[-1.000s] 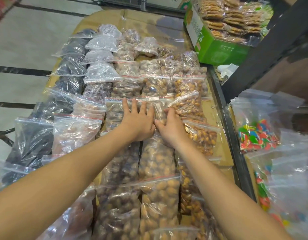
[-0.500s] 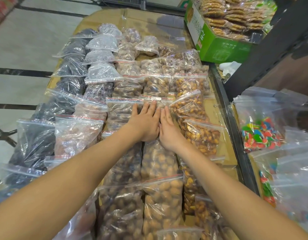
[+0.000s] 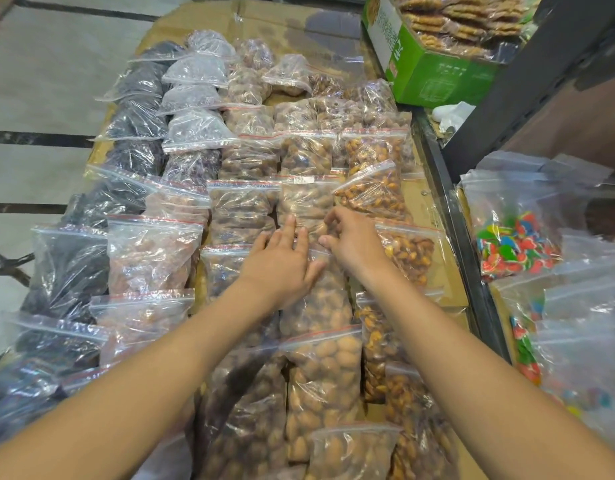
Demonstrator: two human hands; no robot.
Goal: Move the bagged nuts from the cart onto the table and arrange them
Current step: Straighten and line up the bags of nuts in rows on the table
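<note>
Rows of clear zip-top plastic bags of brown nuts (image 3: 319, 372) cover the cardboard-lined table (image 3: 209, 19), filling the middle of the frame. At centre, the left hand (image 3: 281, 265) lies flat with straight fingers on one clear bag of pale nuts (image 3: 306, 202). Just beside it, the right hand (image 3: 351, 240) curls its fingers into the same bag's plastic, seemingly pinching it, though the film blurs the contact. A green cardboard box (image 3: 434, 77) sits upper right.
</note>
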